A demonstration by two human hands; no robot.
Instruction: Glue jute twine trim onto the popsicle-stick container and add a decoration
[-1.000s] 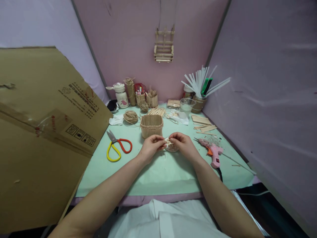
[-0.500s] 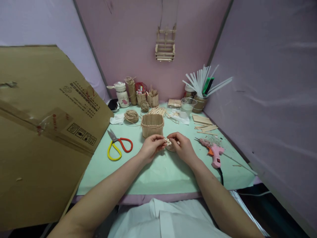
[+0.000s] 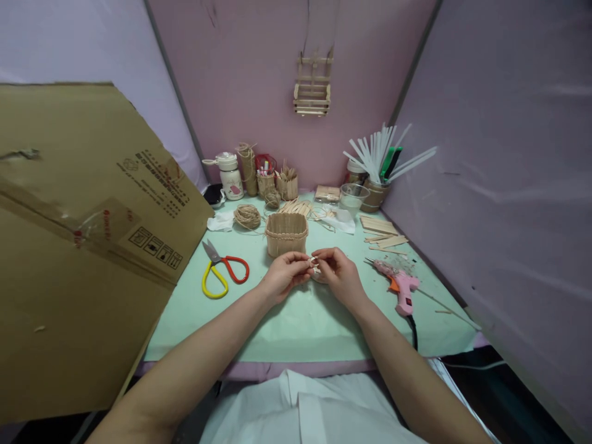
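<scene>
My left hand [image 3: 290, 272] and my right hand [image 3: 340, 271] meet low over the middle of the table, fingertips pinched. Between them is a small pale, curved piece [image 3: 314, 264], too small to name. Something round and light lies just under it, mostly hidden by my right fingers. Right behind my left hand stands a wooden basket [image 3: 287, 242] of upright sticks with a braided rim. Scissors [image 3: 217, 268] with one yellow and one red handle lie to the left. A pink glue gun [image 3: 401, 287] lies to the right, its nozzle pointing toward my right hand.
Jute twine [image 3: 247, 216], loose craft sticks [image 3: 382, 229], a clear plastic cup [image 3: 354, 197] and a pot of white glue sticks [image 3: 377, 192] are along the back. A white bottle [image 3: 230, 177] stands back left. A large cardboard sheet [image 3: 92, 259] leans on the left side.
The whole view has shifted slightly to the right. Both hands keep nearly the same pose, and the pale piece between the fingertips shows a little more of its curve.
</scene>
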